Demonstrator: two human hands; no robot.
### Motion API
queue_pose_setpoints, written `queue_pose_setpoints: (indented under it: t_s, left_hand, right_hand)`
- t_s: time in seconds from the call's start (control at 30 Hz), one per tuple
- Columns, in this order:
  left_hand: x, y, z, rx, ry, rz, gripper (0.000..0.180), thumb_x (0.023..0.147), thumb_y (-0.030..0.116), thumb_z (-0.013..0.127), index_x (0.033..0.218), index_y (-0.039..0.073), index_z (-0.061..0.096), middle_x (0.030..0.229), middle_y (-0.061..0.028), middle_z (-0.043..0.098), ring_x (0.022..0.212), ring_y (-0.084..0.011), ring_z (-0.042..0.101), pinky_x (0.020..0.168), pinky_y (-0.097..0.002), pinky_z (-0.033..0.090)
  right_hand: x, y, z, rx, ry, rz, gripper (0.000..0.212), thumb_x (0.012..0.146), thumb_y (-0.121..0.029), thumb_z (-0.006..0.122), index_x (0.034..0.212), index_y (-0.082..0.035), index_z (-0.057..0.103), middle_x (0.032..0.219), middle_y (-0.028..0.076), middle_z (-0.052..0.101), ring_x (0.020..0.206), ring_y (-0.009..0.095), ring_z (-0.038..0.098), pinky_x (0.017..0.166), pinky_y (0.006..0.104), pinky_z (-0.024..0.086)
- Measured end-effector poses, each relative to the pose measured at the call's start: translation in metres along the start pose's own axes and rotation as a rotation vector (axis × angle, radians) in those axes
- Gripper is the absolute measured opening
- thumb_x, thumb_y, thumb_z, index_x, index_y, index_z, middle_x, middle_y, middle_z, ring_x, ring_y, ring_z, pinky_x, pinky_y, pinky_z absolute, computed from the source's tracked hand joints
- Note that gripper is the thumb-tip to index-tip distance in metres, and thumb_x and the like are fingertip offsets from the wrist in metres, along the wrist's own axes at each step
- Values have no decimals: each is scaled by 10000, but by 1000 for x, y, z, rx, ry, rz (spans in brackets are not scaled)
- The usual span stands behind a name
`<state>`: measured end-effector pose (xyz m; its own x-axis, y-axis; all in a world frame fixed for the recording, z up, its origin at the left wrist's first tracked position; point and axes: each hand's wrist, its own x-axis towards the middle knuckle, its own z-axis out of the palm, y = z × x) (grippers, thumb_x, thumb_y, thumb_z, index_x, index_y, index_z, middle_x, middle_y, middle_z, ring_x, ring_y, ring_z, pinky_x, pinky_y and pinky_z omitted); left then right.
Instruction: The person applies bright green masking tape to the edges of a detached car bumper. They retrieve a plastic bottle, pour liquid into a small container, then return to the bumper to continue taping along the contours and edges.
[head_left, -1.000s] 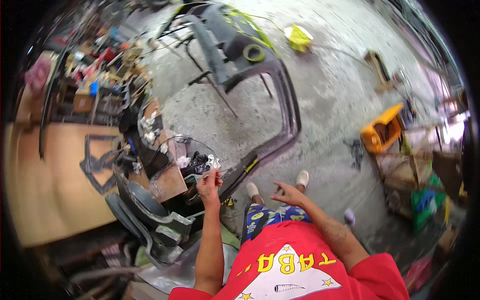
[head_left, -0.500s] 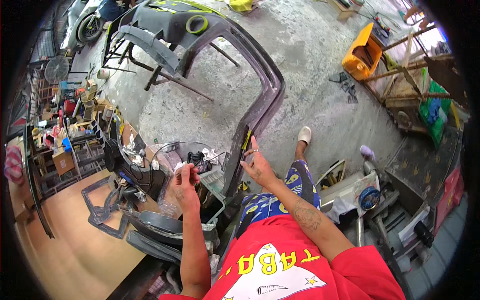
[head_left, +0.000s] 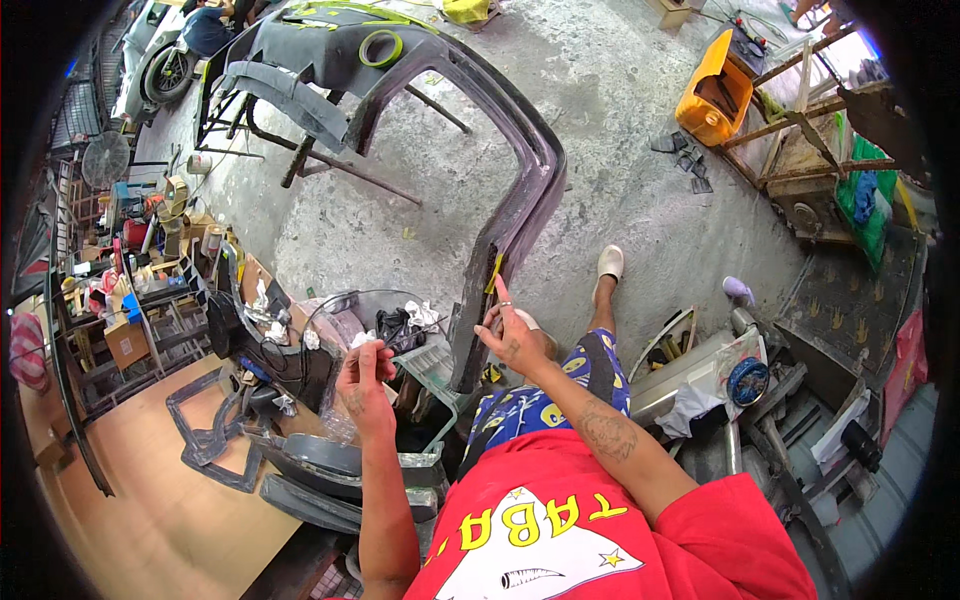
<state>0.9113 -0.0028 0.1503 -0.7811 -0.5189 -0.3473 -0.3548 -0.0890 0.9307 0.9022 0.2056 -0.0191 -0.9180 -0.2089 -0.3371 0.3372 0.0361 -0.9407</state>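
A dark car bumper (head_left: 520, 180) with lime-green edges stands in front of me, and its long arm bends down toward my knees. My right hand (head_left: 515, 340) is at the lower end of that arm. Its index finger is stretched out against a yellow patch (head_left: 495, 270) on the bumper, and the other fingers are loosely curled and apart, holding nothing. My left hand (head_left: 366, 378) is raised to the left of the bumper's end, with thumb and fingers pinched together. A crumpled white scrap (head_left: 362, 340) shows at its fingertips; its material is unclear.
Left lie a wooden board (head_left: 150, 480), dark plastic frames (head_left: 210, 440) and cluttered shelves (head_left: 150, 290). An orange bin (head_left: 712, 105) stands at the far right by a rusty metal frame. Metal parts and a blue round item (head_left: 747, 382) crowd my right side. Far left, a person (head_left: 205, 30) is beside a white vehicle.
My right index fingertip has slid slightly toward me along the yellow patch. My left hand has dropped a little, its fingers still pinched. The whole view has shifted slightly.
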Motion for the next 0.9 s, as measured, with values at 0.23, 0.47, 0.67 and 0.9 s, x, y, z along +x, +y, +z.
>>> queue_pose_setpoints:
  t_s: [0.23, 0.47, 0.67, 0.9]
  left_hand:
    - [-4, -7, -13, -12, 35, -14, 209, 1015, 207, 660, 1029, 3, 705, 880, -80, 706, 699, -117, 591, 646, -259, 446]
    - [9, -24, 17, 53, -91, -9, 208, 1018, 191, 655, 1110, 9, 693, 922, -54, 710, 703, -70, 575, 622, -222, 447]
    - [24, -34, 51, 395, -382, 262, 186, 1027, 134, 623, 1158, 14, 678, 938, -17, 670, 769, -47, 557, 688, -206, 455]
    - [18, -21, 77, 567, -440, 478, 148, 1002, 95, 632, 1097, -2, 690, 951, -69, 629, 816, -132, 601, 724, -259, 479]
  right_hand:
    - [-15, 13, 10, 21, -38, 12, 1015, 888, -116, 725, 1656, -133, 61, 939, 48, 570, 645, 127, 544, 632, 289, 477]
    - [-13, 3, -1, -139, -53, -12, 1009, 891, -175, 718, 1644, -71, 55, 964, 69, 587, 708, 175, 571, 689, 326, 498]
    - [-21, -6, 4, -190, -84, 25, 1031, 884, -168, 727, 1641, -55, 36, 971, 76, 587, 708, 177, 575, 707, 329, 505]
    - [-16, -2, 2, -192, -23, 12, 1066, 866, -203, 740, 1638, -51, 21, 1009, 109, 587, 809, 277, 608, 759, 383, 511]
